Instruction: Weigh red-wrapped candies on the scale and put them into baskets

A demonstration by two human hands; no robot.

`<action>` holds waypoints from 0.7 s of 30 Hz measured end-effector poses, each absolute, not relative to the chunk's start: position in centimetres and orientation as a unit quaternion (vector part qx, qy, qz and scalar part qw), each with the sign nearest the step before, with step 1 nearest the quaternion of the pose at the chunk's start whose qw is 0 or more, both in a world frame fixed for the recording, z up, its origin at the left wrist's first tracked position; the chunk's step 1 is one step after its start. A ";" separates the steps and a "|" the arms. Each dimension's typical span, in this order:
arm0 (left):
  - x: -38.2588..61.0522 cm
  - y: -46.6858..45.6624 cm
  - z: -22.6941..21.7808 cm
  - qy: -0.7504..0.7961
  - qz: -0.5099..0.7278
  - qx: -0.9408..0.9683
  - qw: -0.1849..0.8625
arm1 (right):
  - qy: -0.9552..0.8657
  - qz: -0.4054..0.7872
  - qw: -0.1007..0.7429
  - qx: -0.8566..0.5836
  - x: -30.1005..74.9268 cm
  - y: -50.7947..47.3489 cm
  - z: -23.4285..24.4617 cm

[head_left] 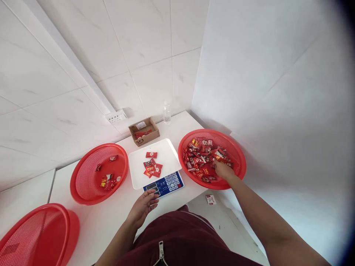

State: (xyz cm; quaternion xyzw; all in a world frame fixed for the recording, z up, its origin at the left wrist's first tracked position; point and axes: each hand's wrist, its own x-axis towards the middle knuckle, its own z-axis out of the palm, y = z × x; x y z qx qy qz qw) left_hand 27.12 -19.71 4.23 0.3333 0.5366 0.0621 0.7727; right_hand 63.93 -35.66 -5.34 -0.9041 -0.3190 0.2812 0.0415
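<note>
My right hand reaches into the right red basket, its fingers closed among many small red-wrapped candies; what they pinch, if anything, is hidden. Near the front edge of the scale, my left hand hovers with its fingers loosely apart and nothing in them. Its fingertips are by the display of the blue scale panel. On the scale's white tray lie several red candy packets, one of them apart from the small cluster.
Left of the scale stands a red basket holding several packets. Another red basket is at the lower left. Behind the scale are a cardboard box with red items and a clear plastic bottle. Walls border the table behind and right.
</note>
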 end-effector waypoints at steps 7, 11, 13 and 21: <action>27.1 -19.7 4.7 0.546 0.061 0.339 0.764 | -0.367 0.271 -0.027 -0.889 60.0 -33.4 -5.3; 26.0 -19.6 4.4 0.545 0.066 0.340 0.764 | -0.356 0.237 -0.067 -0.902 59.3 -32.5 -5.7; 25.3 -19.6 4.3 0.541 0.074 0.340 0.766 | -0.356 0.233 -0.075 -0.902 59.5 -32.7 -5.5; 22.7 -18.8 3.8 0.544 0.092 0.333 0.765 | -0.297 0.187 -0.016 -0.936 60.2 -33.4 -4.0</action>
